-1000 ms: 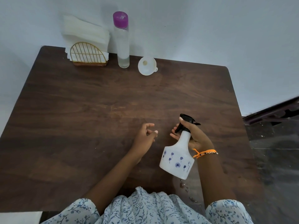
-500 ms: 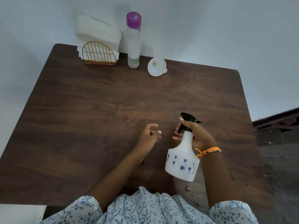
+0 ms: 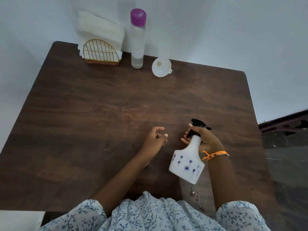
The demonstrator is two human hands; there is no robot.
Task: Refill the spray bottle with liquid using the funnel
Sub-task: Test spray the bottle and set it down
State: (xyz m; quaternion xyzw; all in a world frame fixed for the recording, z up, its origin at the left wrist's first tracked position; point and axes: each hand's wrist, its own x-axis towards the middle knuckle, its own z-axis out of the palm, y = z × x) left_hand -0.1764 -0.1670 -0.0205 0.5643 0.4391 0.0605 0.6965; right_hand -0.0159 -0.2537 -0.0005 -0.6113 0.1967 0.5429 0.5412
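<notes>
Progress looks slight: the sprayer (image 3: 199, 125) is on the spray bottle (image 3: 187, 164), lower right of centre, and the right hand (image 3: 202, 138) grips its neck, fingers curled round it. Left hand (image 3: 155, 139) hovers beside it, holding nothing, fingers loosely curled. Unscrewing, seating the funnel and pouring are, I judge, all left. Counted: one funnel (image 3: 161, 67) and one capped bottle (image 3: 137, 39) at upper centre, one napkin holder (image 3: 101, 51) upper left.

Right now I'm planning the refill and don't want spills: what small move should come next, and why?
Probably bring the left hand over to steady the spray bottle so the black spray head can be unscrewed. The right hand grips its neck, the head is still on, and the funnel sits untouched.
</notes>
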